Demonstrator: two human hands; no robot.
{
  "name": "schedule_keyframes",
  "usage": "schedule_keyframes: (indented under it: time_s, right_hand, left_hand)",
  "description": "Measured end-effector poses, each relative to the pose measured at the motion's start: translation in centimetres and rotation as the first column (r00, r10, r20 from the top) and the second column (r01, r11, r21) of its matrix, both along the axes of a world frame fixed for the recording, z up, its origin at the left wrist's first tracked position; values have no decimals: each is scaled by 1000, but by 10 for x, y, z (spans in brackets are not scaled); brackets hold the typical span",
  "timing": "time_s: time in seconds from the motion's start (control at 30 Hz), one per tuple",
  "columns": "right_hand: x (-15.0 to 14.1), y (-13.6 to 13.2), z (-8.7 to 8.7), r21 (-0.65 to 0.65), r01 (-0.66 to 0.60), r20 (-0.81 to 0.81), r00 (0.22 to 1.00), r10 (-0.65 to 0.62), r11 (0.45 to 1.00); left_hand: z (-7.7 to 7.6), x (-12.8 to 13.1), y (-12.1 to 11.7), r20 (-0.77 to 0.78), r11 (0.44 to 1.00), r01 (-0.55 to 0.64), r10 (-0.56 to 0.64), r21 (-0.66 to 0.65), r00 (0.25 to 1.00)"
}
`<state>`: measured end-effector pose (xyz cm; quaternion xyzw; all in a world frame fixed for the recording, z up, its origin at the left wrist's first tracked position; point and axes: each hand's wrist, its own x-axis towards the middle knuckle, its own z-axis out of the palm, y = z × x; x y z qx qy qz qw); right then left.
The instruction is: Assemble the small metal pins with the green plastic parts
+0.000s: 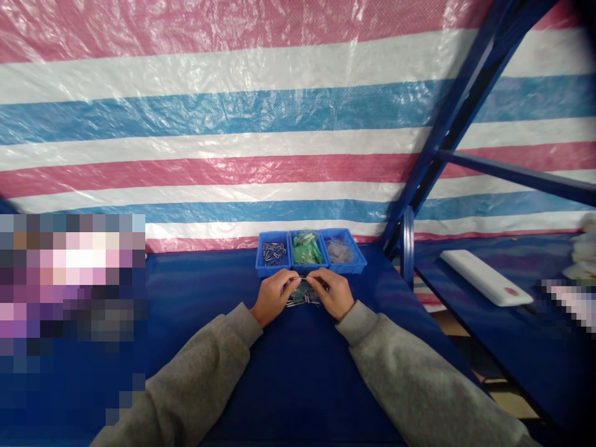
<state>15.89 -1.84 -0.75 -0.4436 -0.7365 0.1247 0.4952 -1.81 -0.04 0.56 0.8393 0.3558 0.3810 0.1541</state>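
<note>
My left hand (274,297) and my right hand (333,293) meet at the middle of the blue table top (205,292), with grey sleeves running back toward me. Their fingertips pinch the top edge of a small see-through plastic packet (302,294), which seems to hold metal pins and a dark green part. Its exact contents are unclear. Just beyond my fingers stands a blue plastic tray (311,269) with three compartments. Loose metal pins (274,253) fill the left one, green parts in bags (307,247) the middle one, and clear plastic bags (339,252) the right one.
A red, white and blue striped tarpaulin (261,130) hangs behind the table. A blue steel rack frame (447,136) rises at the right. Beyond it, a white flat object (484,277) lies on a lower blue surface. Pixelated patches hide areas at left and right.
</note>
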Motion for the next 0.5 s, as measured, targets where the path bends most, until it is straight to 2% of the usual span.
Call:
schedule_keyframes:
  time_s: [0.4,0.5]
  right_hand:
    - [-1,0,-1,15,-16,14,1000,16,1000]
    - [0,0,-1,9,-22,29,999,22,1000]
  left_hand:
    - [-2,-3,1,2,999,-42,42,20,999]
    - [-2,-3,1,21,999,-11,10,41,1000]
